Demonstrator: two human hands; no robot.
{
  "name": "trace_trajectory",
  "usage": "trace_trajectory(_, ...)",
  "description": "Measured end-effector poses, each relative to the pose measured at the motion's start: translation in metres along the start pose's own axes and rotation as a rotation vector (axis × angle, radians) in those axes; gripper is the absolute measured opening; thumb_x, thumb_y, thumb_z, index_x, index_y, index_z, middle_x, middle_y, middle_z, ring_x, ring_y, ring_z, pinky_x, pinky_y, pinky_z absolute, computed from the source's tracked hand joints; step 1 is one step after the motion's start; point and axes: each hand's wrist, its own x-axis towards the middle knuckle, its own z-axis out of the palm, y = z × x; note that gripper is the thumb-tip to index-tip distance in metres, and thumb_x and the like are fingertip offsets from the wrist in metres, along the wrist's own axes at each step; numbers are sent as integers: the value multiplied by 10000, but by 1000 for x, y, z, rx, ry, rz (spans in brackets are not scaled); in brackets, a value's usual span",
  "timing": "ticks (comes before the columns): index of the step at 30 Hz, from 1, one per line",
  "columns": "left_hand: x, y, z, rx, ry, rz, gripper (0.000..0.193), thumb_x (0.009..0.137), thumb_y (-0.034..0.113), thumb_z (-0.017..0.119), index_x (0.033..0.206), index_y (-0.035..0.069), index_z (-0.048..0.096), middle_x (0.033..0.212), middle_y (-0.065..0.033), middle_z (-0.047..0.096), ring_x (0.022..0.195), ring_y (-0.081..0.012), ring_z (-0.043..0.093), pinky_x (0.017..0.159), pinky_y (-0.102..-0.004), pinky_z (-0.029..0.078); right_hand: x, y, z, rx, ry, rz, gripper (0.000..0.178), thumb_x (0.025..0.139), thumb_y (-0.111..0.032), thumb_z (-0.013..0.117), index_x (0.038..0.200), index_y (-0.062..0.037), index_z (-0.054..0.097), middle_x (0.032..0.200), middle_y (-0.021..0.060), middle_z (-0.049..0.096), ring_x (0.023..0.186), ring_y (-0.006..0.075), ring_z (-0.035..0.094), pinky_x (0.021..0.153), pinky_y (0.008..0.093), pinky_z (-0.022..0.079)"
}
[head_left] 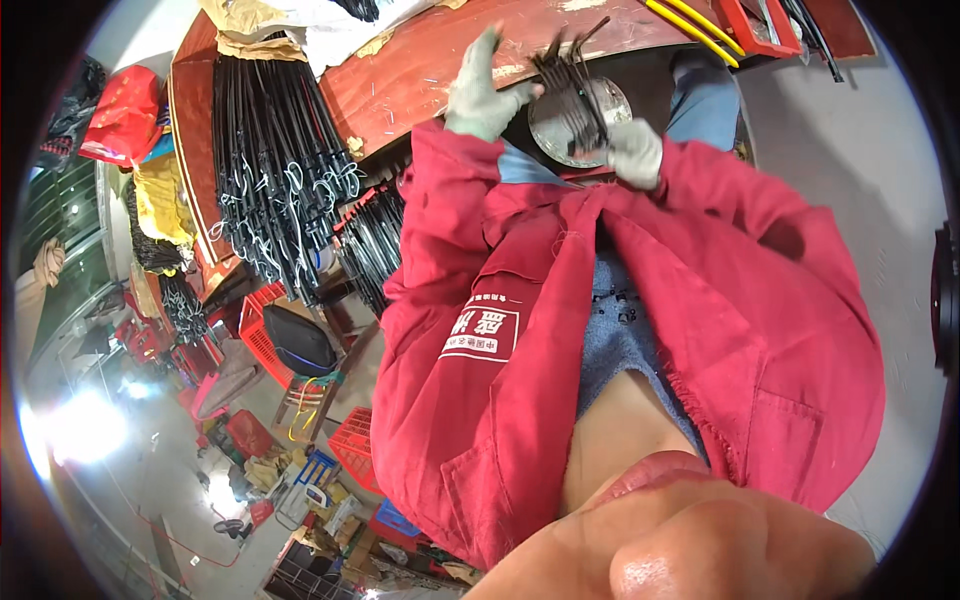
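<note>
My right hand (pixel 634 156), in a pale work glove, is closed on the lower end of a bundle of thin dark rods (pixel 570 88). The rods fan out slightly at their upper ends. Left of the bundle, my left hand (pixel 482 92) is gloved too, with its fingers apart and nothing in it. Its thumb points toward the rods; whether it touches them I cannot tell. Behind the bundle is a round silvery metal surface (pixel 612 100), partly covered by the rods and my right hand.
A reddish workbench (pixel 400 85) runs along the far side. Many long black rods with pale cords (pixel 285 170) hang over its left part. Yellow bars (pixel 695 32) and a red tray (pixel 762 28) lie far right. Red crates (pixel 358 445) stand on the left.
</note>
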Motion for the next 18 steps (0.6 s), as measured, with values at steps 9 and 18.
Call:
trace_trajectory(9, 42, 55, -3, 236, -27, 112, 555, 667, 203, 689, 1163, 60, 484, 1057, -122, 544, 889, -269, 541, 724, -349, 467, -21, 7, 12, 206, -68, 170, 156, 782, -62, 610, 920, 3, 638, 775, 21, 642, 665, 107, 553, 603, 211, 434)
trace_trajectory(18, -36, 90, -17, 222, 38, 489, 564, 576, 255, 795, 1044, 67, 543, 939, -85, 502, 757, -185, 516, 664, -279, 442, -29, 14, 33, 384, -34, 80, 151, 790, -41, 584, 923, 13, 632, 816, 29, 654, 673, 96, 566, 597, 200, 432)
